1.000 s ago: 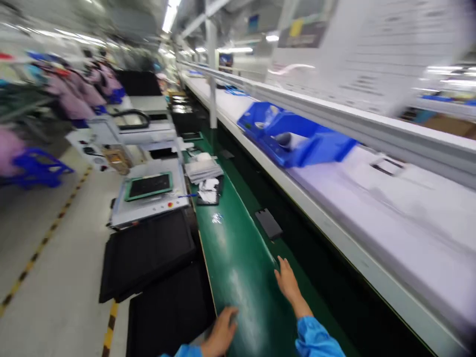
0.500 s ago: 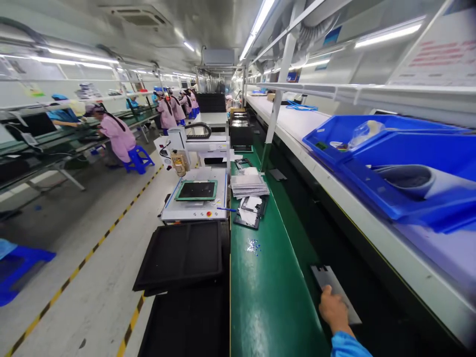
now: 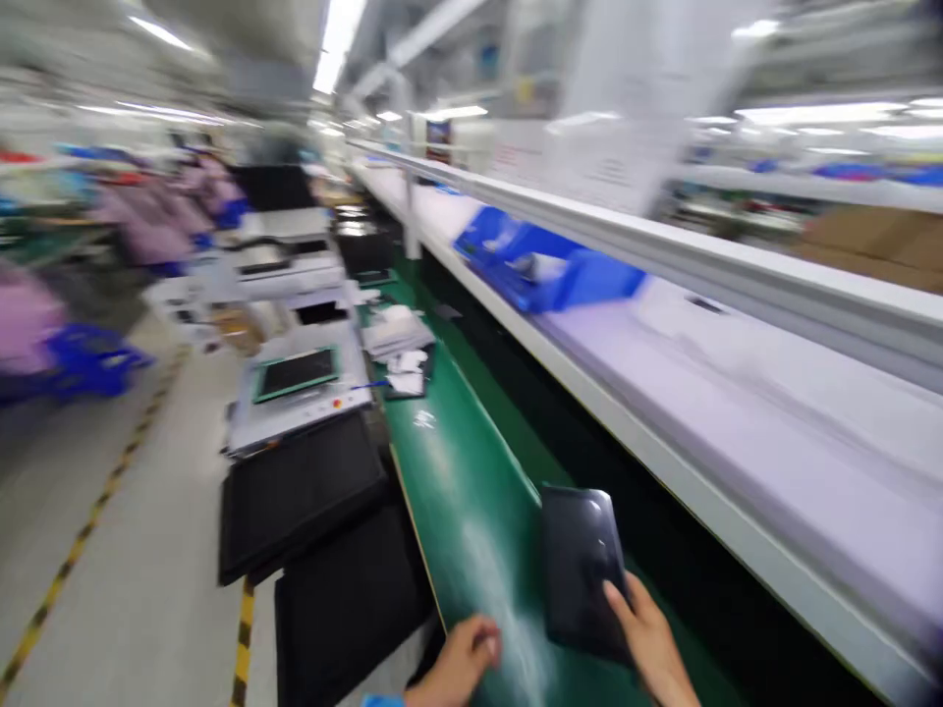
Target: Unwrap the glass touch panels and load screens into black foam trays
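My right hand [image 3: 649, 638] grips the near end of a dark flat panel [image 3: 582, 565], thumb on top, holding it just above the green conveyor belt [image 3: 471, 491]. My left hand [image 3: 461, 663] hovers over the belt's near left edge with its fingers curled; nothing shows in it. The picture is smeared by motion.
Black trays [image 3: 309, 511] lie left of the belt. Behind them stands a white machine with a green-framed panel [image 3: 295, 378]. Stacked sheets [image 3: 398, 339] rest farther up the belt. A white shelf [image 3: 737, 393] with blue bins [image 3: 545, 265] runs along the right. People in pink sit far left.
My right hand has lifted the dark panel from the belt's right side and brought it toward me. My left hand has come back into view. My head has turned right.
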